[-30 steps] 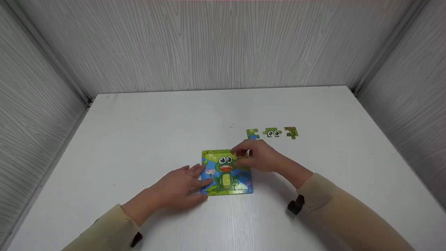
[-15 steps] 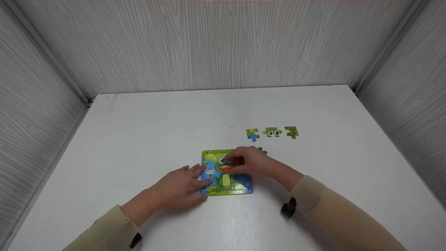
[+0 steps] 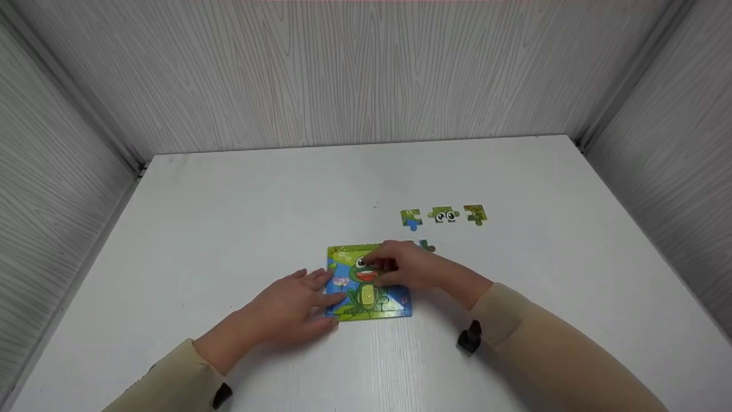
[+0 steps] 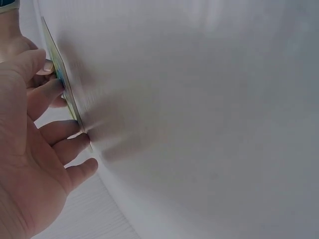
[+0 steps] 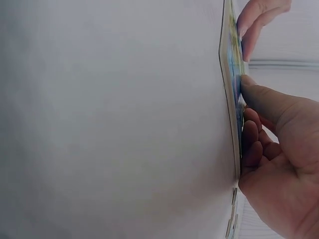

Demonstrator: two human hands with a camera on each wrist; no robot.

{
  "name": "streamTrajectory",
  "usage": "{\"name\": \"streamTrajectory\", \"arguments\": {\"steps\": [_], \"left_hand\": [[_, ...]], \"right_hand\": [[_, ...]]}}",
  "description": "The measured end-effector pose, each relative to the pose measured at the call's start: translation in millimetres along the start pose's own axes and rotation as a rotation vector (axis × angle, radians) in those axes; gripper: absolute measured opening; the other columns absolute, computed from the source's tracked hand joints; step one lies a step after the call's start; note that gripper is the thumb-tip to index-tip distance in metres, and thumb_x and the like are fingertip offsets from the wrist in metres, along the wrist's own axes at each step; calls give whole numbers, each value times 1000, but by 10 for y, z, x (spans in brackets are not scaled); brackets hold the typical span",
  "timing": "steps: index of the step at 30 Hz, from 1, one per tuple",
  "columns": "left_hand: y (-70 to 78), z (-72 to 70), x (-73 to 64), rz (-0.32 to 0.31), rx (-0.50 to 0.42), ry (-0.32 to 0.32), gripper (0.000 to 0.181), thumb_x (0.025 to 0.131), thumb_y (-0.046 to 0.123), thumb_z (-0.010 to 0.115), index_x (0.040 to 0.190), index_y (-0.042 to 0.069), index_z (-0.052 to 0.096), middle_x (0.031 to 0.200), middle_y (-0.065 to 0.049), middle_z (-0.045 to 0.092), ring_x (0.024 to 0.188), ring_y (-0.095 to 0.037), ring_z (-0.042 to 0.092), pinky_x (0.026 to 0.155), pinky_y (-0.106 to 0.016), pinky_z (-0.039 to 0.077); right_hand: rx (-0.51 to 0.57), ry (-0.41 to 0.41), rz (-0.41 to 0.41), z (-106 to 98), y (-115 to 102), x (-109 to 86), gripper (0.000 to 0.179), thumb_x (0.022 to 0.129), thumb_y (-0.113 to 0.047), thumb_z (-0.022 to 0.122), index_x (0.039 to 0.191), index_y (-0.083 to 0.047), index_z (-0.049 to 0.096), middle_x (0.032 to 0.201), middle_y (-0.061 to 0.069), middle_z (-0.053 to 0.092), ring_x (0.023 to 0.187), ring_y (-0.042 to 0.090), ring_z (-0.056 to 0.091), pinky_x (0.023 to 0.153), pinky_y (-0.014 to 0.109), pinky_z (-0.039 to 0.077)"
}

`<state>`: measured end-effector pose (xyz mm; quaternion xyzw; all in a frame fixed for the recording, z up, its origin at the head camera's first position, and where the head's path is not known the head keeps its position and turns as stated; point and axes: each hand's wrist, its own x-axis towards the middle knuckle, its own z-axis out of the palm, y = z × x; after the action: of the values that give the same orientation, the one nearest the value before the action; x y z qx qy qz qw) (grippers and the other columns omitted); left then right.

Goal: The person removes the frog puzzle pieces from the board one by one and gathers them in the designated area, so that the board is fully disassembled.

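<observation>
Frog puzzle board (image 3: 368, 296) lies flat on the worktop (image 3: 251, 206), beneath the curled right grip (image 3: 414, 266) (pinching cannot be confirmed), left edge under the spread left grip (image 3: 289, 306), with 3 loose pieces (image 3: 444, 215) beyond, nearer the right.

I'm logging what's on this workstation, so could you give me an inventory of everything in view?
Table: one, white, beneath everything
Wall panels: three, grey wood-grain, behind and at both sides
Frog puzzle: one, mainly green and blue, on the table's near half
Puzzle pieces in a row: three, mostly green, beyond the puzzle, rightward
Partly hidden piece: at least one, green and blue, near the puzzle's far right corner
Sleeves: two, beige, one per arm
Dark objects: two, black, at the cuffs
Hands: two, bare, both at the puzzle
</observation>
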<state>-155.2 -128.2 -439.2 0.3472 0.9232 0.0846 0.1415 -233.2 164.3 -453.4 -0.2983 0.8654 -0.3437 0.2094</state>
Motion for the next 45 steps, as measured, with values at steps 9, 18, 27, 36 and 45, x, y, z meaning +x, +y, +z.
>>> {"name": "streamTrajectory", "arguments": {"steps": [9, 18, 27, 36, 45], "left_hand": [[34, -18, 19, 27, 56, 30, 55, 105, 54, 56, 154, 29, 59, 167, -17, 40, 157, -35, 33, 125, -56, 28], [109, 0, 126, 92, 59, 28, 57, 106, 56, 55, 155, 27, 59, 167, -16, 40, 157, -34, 32, 126, -54, 29], [85, 53, 132, 84, -16, 15, 59, 105, 57, 56, 155, 26, 59, 168, -17, 37, 157, -34, 31, 123, -53, 34], [88, 56, 143, 76, -35, -3, 58, 105, 57, 57, 155, 27, 58, 168, -16, 37, 157, -33, 31, 121, -54, 37], [100, 36, 164, 80, -45, -6, 56, 106, 54, 56, 155, 27, 58, 168, -16, 36, 158, -33, 30, 122, -54, 36]], "right_hand": [[-12, -19, 12, -2, -5, 18, 46, 98, -22, 80, 143, -17, 69, 111, -5, 62, 100, 17, 57, 88, 33, 52], [-24, -16, 23, 25, 23, 45, 47, 99, -23, 79, 144, -19, 68, 112, -7, 62, 100, 17, 56, 89, 34, 52], [-28, -19, -9, 30, 19, 58, 45, 99, -23, 79, 143, -16, 68, 110, -6, 62, 96, 17, 56, 85, 33, 51], [-9, -16, -39, 25, 27, 36, 45, 99, -22, 79, 142, -14, 68, 111, -5, 62, 96, 15, 57, 85, 32, 51], [9, -17, -37, -3, 21, 12, 45, 99, -21, 79, 142, -14, 67, 110, -5, 62, 95, 16, 56, 84, 32, 51]]}}
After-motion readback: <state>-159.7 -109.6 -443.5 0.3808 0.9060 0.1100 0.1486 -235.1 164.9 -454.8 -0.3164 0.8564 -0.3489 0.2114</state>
